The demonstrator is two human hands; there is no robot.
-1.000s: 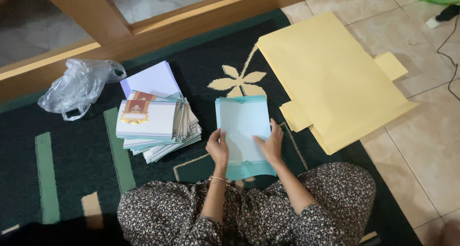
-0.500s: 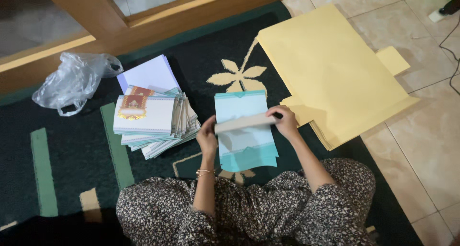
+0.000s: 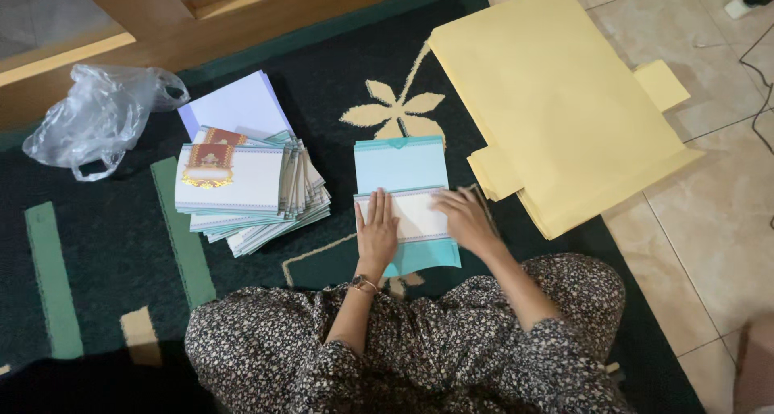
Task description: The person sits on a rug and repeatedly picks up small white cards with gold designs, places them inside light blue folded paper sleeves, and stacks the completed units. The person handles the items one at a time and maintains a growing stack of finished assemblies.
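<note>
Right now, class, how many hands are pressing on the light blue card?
2. The left hand lies flat on the folded white flap of the light blue card, at its left end; the right hand presses the flap's right end.

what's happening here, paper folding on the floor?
A person sits on a dark green patterned rug and presses both hands flat on a light blue card sheet with a white folded panel. The left hand lies on the panel's left part, the right hand on its right edge. To the left sits a fanned stack of white cards with teal edging and a crumpled clear plastic bag. Large pale yellow paper sheets lie to the right, partly on the tiled floor.
</note>
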